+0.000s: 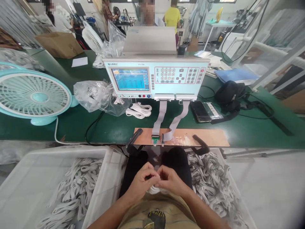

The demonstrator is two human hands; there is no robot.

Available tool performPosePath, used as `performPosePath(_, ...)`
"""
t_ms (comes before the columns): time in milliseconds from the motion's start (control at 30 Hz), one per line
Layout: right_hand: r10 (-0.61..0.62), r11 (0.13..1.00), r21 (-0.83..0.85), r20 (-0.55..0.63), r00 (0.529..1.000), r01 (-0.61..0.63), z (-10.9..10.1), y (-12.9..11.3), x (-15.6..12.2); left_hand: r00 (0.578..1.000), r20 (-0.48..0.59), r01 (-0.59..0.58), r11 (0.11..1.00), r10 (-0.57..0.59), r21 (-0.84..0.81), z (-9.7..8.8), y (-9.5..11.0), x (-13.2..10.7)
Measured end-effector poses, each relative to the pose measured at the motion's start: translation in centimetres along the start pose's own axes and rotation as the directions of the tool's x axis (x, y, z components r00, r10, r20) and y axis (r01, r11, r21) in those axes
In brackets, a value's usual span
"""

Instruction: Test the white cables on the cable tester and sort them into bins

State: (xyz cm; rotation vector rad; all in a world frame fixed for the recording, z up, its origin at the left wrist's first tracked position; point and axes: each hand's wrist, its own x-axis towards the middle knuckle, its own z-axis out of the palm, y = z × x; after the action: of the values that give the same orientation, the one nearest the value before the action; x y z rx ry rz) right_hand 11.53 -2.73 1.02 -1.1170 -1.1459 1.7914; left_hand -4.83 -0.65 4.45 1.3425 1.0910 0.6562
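Observation:
My left hand and my right hand meet above my lap, fingertips pinched together. A coiled white cable shows just beneath them, and both hands are closed on it; my fingers hide most of it. Beyond my hands, two grey ribbon cables run from the tester down to a wooden board at the table edge. One ribbon ends in a small green circuit board, the other in a small dark connector. A bundled white cable lies by the tester.
White bins with coiled cables stand on both sides: a left bin and a right bin. On the green table are a fan, bagged cables, a phone and a black bag. Several people are behind.

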Motion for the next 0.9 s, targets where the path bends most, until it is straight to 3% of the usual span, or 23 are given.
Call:
performPosePath(100,0.056,0.985,0.154,0.161,0.985,-0.081,0.0,-0.2,-0.7,0.978,0.207,-0.060,0.994,0.041,0.089,-1.0,1.1,-0.2)
performPosePath(200,0.047,0.968,0.231,0.223,0.974,-0.100,-0.1,-0.4,-1.1,0.937,0.334,-0.158,0.977,0.103,0.142,-1.6,1.9,-0.1)
performPosePath(300,0.062,0.968,0.222,0.239,0.969,-0.117,-0.5,-0.4,-0.9,0.923,0.341,-0.255,0.949,0.181,0.186,-1.9,1.6,0.5)
performPosePath(400,0.027,0.985,0.163,0.140,0.990,-0.050,-1.1,-0.4,0.0,0.947,0.201,-0.289,0.936,0.250,0.201,-1.8,0.4,1.7)
performPosePath(467,-0.105,0.994,0.005,-0.019,0.994,0.106,-1.3,-0.6,0.8,0.975,0.066,-0.222,0.960,0.213,0.173,-1.5,-0.5,2.7)
performPosePath(533,-0.275,0.945,-0.229,-0.173,0.946,0.233,-1.5,-0.9,1.8,0.996,-0.013,-0.087,0.995,0.087,0.048,-1.1,-1.2,3.6)
performPosePath(600,-0.369,0.900,-0.350,-0.291,0.883,0.261,-1.6,-1.1,2.9,0.999,-0.016,0.046,0.989,-0.049,-0.142,-0.6,-1.6,4.4)
performPosePath(667,-0.368,0.913,-0.318,-0.376,0.850,0.254,-1.8,-1.2,4.0,0.990,0.031,0.142,0.933,-0.140,-0.331,-0.4,-1.7,4.8)
performPosePath(767,-0.310,0.948,-0.204,-0.417,0.855,0.244,-2.1,-1.0,5.2,0.974,0.143,0.224,0.810,-0.174,-0.542,-0.6,-1.6,5.0)
performPosePath(900,-0.279,0.960,-0.138,-0.410,0.868,0.243,-2.4,-0.8,5.7,0.969,0.185,0.242,0.749,-0.162,-0.617,-0.9,-1.6,4.9)
